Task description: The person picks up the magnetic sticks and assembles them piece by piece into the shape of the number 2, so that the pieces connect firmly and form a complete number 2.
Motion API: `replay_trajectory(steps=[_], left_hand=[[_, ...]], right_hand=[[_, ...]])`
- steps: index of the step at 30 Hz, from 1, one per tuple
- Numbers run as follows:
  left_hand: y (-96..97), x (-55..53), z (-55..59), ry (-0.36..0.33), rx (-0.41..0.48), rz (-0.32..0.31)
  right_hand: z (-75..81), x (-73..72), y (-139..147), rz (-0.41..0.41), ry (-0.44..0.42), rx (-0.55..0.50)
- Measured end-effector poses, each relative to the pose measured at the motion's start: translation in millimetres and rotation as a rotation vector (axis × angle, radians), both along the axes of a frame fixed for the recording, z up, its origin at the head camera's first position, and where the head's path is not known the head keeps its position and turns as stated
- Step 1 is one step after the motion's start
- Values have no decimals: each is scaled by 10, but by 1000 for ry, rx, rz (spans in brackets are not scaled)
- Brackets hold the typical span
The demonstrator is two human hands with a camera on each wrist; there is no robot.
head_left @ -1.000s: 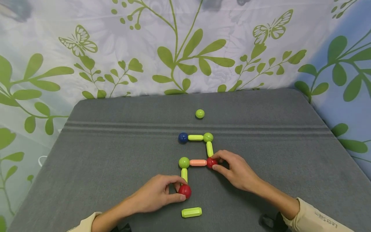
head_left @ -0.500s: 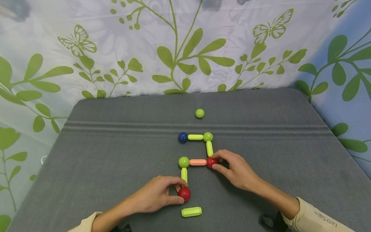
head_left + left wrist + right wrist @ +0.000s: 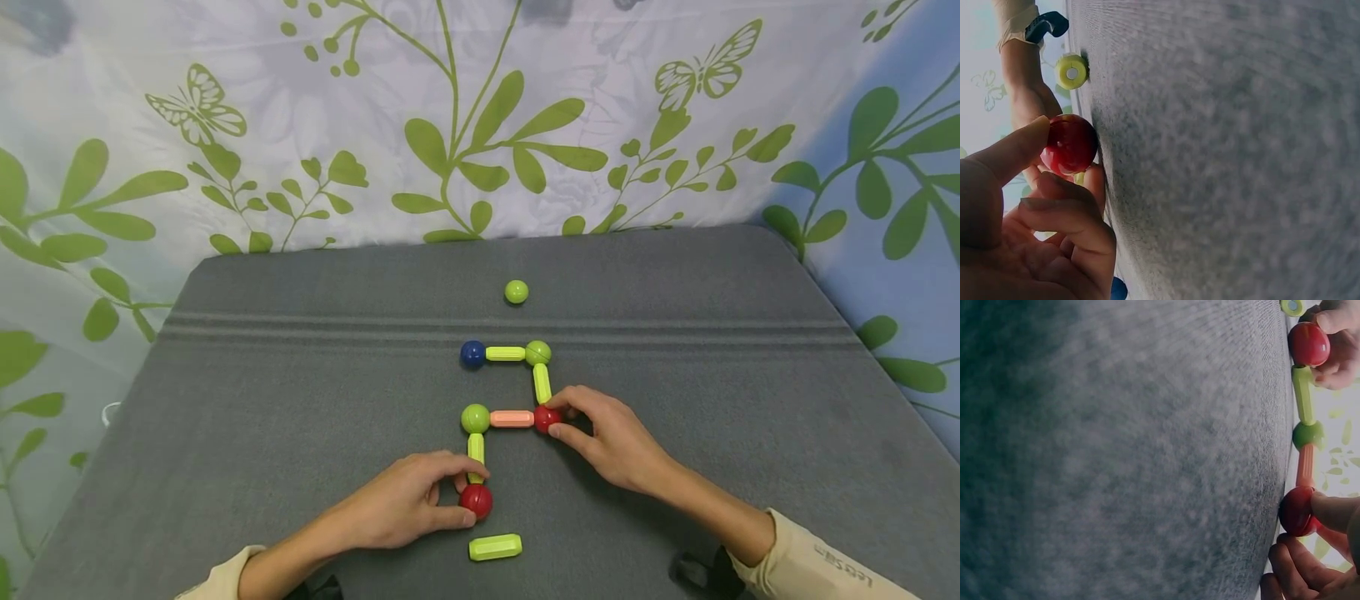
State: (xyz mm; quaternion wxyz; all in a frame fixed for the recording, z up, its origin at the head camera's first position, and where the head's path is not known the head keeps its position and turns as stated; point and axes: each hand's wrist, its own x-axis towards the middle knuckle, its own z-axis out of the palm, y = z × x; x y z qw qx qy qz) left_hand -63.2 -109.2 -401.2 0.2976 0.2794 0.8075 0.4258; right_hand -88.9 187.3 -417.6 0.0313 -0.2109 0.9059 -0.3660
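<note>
Balls and rods form a zigzag chain on the grey surface in the head view. My left hand (image 3: pixel 405 502) holds the near red ball (image 3: pixel 476 501) between thumb and fingers, its index finger lying across the yellow-green rod (image 3: pixel 476 454) joined to that ball. At the chain's right bend, my right hand (image 3: pixel 611 437) pinches another red ball (image 3: pixel 546 418) with thumb and index finger. A pink-orange rod (image 3: pixel 512 419) links this ball to a green ball (image 3: pixel 476 418). Farther back, a second yellow-green rod (image 3: pixel 542 384) leads to another green ball (image 3: pixel 537 352).
A blue ball (image 3: pixel 472 354) ends the chain at the back, joined by a rod (image 3: pixel 506 353). One loose green ball (image 3: pixel 516 292) lies beyond it. Closest to the person is a loose yellow-green rod (image 3: pixel 495 547). Leaf-patterned cloth (image 3: pixel 315 125) hangs behind the grey surface (image 3: pixel 300 350).
The near red ball has shifted slightly toward the person and left in the left hand. Its index finger reaches a bit farther over the rod. The right hand stays in place.
</note>
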Motion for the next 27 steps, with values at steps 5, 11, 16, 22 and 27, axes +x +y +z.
replay_trajectory(steps=[5, 11, 16, 22, 27], left_hand=[[1, -27, 3, -41, -3, -20], [7, -86, -14, -87, -34, -67], [18, -87, -33, -96, -70, -67], [29, -64, -62, -84, -40, -43], [45, -37, -91, -61, -2, -20]], right_hand=[[3, -2, -1, 4, 4, 1], [0, 1, 7, 1, -6, 3], [-19, 8, 12, 2, 3, 9], [-44, 23, 15, -2, 6, 16], [-60, 46, 23, -4, 4, 16]])
